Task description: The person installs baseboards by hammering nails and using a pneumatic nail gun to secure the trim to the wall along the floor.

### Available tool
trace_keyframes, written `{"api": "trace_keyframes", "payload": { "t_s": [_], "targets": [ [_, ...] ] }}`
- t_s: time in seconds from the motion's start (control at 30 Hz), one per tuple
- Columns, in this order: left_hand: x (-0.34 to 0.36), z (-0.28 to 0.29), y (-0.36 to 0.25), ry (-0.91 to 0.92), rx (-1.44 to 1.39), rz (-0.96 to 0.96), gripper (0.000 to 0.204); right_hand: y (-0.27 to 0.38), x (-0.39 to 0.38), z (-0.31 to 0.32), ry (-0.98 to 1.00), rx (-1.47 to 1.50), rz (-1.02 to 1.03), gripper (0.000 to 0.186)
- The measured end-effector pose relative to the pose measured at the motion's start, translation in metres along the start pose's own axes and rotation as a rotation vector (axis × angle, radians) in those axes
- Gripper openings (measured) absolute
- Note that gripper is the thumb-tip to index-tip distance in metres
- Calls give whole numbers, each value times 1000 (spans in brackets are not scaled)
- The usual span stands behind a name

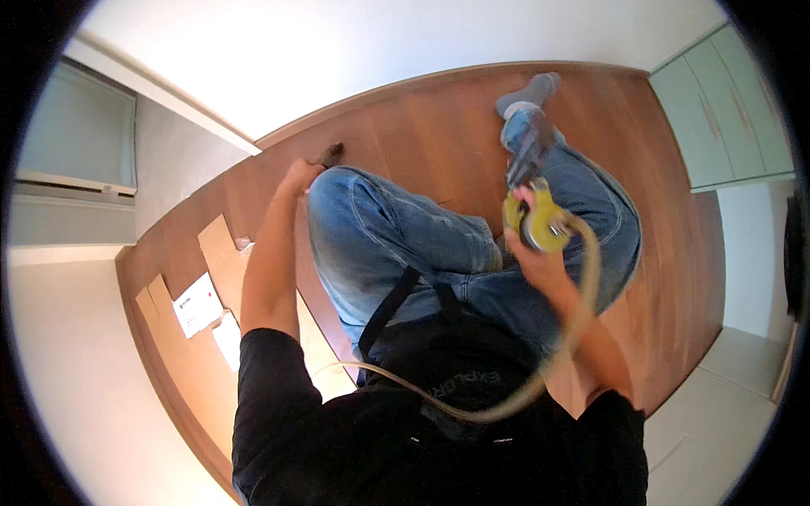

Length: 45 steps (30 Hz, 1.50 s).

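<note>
Over my right thigh, my right hand grips an air nailer with a yellow-green body and a dark front end that points away from me. Motion blurs the tool. From its near end a tan air hose loops down across my black shirt toward the left. Beyond my left knee, my left hand is closed on a small dark object at the floor. Its kind is too unclear to name, and the knee partly hides the fingers.
I sit on a brown wooden floor with legs bent. A white wall runs along the far side. Flat cardboard and white papers lie at left. A pale green drawer cabinet stands far right.
</note>
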<state>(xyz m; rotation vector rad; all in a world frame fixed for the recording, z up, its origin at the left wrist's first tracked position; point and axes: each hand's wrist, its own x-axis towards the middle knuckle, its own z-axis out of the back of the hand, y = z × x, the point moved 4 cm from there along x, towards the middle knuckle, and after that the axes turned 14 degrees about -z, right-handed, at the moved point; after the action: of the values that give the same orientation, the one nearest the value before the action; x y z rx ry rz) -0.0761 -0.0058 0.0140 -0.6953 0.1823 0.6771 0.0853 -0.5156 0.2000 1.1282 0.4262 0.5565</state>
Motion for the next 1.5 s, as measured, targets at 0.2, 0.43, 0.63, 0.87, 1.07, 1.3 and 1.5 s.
{"api": "trace_keyframes", "payload": {
  "t_s": [0.2, 0.43, 0.63, 0.87, 1.07, 1.3, 1.5],
  "targets": [
    [-28, 74, -37, -276, -351, -1, 43, -41, 98, 21, 61, -723, 107, 78],
    [-36, 106, -114, -340, -296, -416, 47, -117, 131, 4, 37, -1048, 48, 73],
    [-46, 167, -232, -344, -219, -691, 43, -145, 148, 1, 37, -1207, 28, 57],
    [-70, 189, -296, -538, -334, -945, 43, -157, 156, 2, 23, -1250, 35, 53],
    [-80, 163, -295, -530, -714, -860, 51, -163, 151, -2, -39, -1229, 113, 49],
    [-93, 137, -272, -476, -706, -693, 59, -162, 148, -4, -68, -1183, 156, 43],
    [-72, 107, -311, -268, -926, -697, 45, -202, 153, -4, -2, -1136, 127, 54]
  ]
}}
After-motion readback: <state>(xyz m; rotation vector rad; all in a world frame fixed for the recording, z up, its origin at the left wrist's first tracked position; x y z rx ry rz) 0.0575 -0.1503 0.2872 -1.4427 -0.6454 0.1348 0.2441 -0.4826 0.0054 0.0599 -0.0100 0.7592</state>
